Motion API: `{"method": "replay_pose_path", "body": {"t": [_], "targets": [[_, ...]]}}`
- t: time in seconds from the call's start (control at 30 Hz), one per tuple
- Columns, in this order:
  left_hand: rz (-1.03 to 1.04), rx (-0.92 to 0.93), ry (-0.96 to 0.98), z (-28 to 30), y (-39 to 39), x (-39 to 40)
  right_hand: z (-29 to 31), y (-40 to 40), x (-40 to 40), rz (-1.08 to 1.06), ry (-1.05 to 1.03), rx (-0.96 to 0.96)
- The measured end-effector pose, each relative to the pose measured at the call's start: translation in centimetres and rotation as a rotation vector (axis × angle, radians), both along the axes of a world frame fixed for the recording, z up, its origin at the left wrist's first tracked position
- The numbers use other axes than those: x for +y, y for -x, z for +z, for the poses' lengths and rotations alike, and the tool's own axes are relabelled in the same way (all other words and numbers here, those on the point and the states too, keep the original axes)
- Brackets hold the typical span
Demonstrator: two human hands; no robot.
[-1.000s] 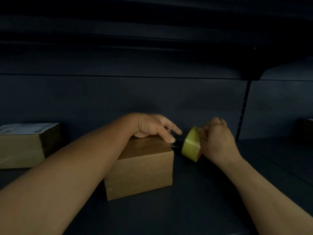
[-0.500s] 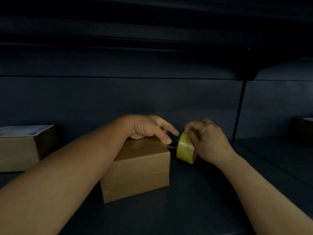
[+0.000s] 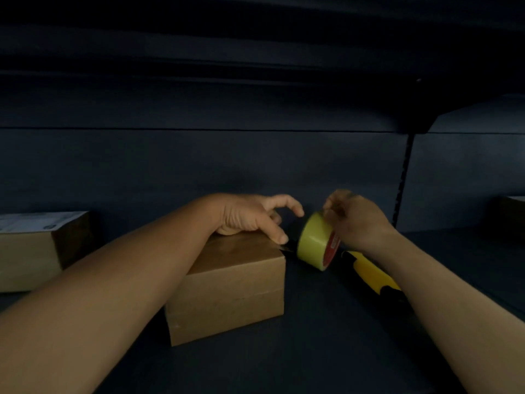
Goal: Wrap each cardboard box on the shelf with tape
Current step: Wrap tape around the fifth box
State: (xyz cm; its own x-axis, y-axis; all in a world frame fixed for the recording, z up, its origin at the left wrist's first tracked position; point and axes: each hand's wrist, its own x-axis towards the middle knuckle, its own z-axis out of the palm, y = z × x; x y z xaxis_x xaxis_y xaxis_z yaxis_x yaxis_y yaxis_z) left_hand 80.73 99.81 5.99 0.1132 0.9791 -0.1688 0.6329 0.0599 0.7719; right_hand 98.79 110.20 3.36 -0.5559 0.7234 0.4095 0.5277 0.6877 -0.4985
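Observation:
A brown cardboard box (image 3: 227, 291) stands on the dark shelf (image 3: 326, 336) in the middle. My left hand (image 3: 250, 217) rests on the box's far top edge, thumb pressing at its right corner and fingers spread loosely. Just right of that corner my right hand (image 3: 358, 220) grips a yellow tape roll (image 3: 314, 241) from above, holding it tilted on edge. A short strip of tape seems to run from the roll to the box corner.
A yellow-and-black utility knife (image 3: 372, 274) lies on the shelf under my right forearm. Another cardboard box with a white label (image 3: 31, 251) sits at the left. A third box (image 3: 511, 214) shows at the far right edge. The shelf's back wall is close behind.
My right hand has lifted and tipped the tape roll, staying close to the box corner. The knife has come into view under my right forearm. My left hand stays on the box.

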Motion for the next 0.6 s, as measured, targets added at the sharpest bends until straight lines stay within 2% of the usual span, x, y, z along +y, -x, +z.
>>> {"method": "replay_pose_path", "body": {"t": [0.13,0.23,0.43,0.6], "targets": [[0.004,0.188,0.019,0.2,-0.9,0.1,0.4,0.3,0.6,-0.115,-0.014,-0.077],[0.021,0.297,0.048,0.3,-1.6,0.3,0.9,0.5,0.7,-0.164,-0.122,-0.202],[0.030,0.312,0.057,0.2,-1.8,0.8,1.0,0.7,0.7,-0.218,-0.299,-0.385],[0.023,0.292,0.071,0.3,-1.7,1.0,0.6,0.4,1.2,-0.208,-0.340,-0.370]]}}
